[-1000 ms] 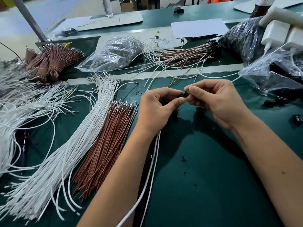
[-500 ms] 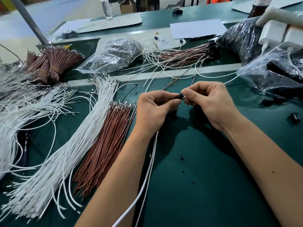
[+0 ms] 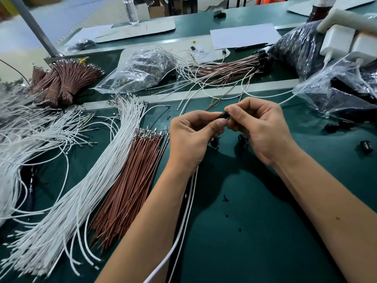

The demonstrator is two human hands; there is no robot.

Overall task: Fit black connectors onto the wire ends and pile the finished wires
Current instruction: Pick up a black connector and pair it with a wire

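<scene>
Here, a small black connector [image 3: 225,115] sits above the middle of the green table [image 3: 255,231], pinched between both hands. The right hand [image 3: 259,129] holds it between thumb and forefinger, the other fingers curled under. The left hand [image 3: 191,137] meets it from the other side, thumb and forefinger tips pressed against it, and two white wires [image 3: 188,205] trail from under that hand toward the near edge. Whether a wire end is already inside the connector cannot be told. Just below the hands lie loose black connectors [image 3: 240,138] on the table, and more [image 3: 334,126] lie off to the right. To the left lie a bundle of brown wires [image 3: 130,186] and, beside it, a long sheaf of white wires [image 3: 81,201]. Beyond the hands, a pile of finished wires [image 3: 230,67] rests near a clear plastic bag [image 3: 142,68].
</scene>
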